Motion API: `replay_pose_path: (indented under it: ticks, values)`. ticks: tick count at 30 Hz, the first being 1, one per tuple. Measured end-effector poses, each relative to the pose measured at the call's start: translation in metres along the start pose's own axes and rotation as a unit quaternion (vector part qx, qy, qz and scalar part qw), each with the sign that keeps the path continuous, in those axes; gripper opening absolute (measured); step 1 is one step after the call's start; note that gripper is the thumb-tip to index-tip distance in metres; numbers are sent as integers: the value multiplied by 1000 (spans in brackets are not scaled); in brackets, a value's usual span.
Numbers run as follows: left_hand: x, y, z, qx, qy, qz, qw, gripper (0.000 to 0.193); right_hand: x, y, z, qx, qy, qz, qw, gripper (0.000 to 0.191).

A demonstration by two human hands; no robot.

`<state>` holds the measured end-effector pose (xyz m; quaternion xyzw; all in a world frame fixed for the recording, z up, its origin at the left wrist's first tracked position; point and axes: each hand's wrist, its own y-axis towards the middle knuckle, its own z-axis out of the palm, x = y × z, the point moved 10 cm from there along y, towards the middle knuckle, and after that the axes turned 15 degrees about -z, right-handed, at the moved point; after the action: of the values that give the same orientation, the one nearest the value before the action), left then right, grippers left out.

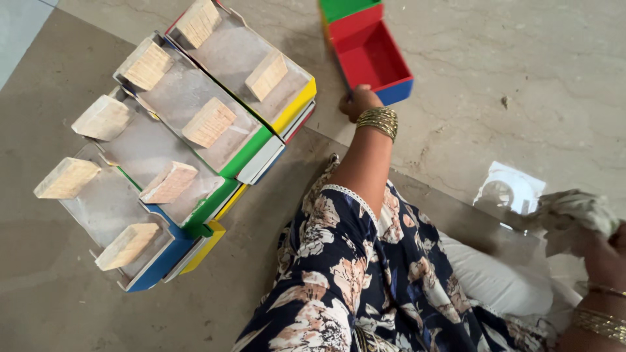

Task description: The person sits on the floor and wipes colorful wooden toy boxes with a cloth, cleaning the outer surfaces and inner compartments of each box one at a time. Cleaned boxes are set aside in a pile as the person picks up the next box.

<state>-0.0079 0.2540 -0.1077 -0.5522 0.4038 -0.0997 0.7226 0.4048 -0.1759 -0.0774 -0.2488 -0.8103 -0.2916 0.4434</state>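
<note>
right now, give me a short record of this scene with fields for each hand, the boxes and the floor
left hand: left hand, gold bangles at the wrist, rests on the floor against the open red cardboard box
right hand: right hand grips a crumpled pale cloth on a clear glass sheet
boxes: four upturned coloured boxes in a row, each with two wooden blocks
floor: beige stone floor

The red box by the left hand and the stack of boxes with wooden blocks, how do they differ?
The red box sits open side up, its red inside showing; the stacked boxes are turned over, grey undersides up with wooden blocks on them. The red box is single and touches the left hand; the stacked boxes lean together in a row, apart from both hands. Both have coloured walls and rest on the floor.
</note>
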Motion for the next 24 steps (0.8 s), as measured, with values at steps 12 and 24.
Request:
replay_pose_path:
  ticks: [12, 24]
  values:
    - [-63, 26, -8, -33, -36, 27, 998, 49, -9, -3, 29, 182, -222, 52, 957, 40]
    - [-74, 73, 74, 16, 667, 265, 696, 30, -13, -20, 65, 299, -260, 116, 911, 51]
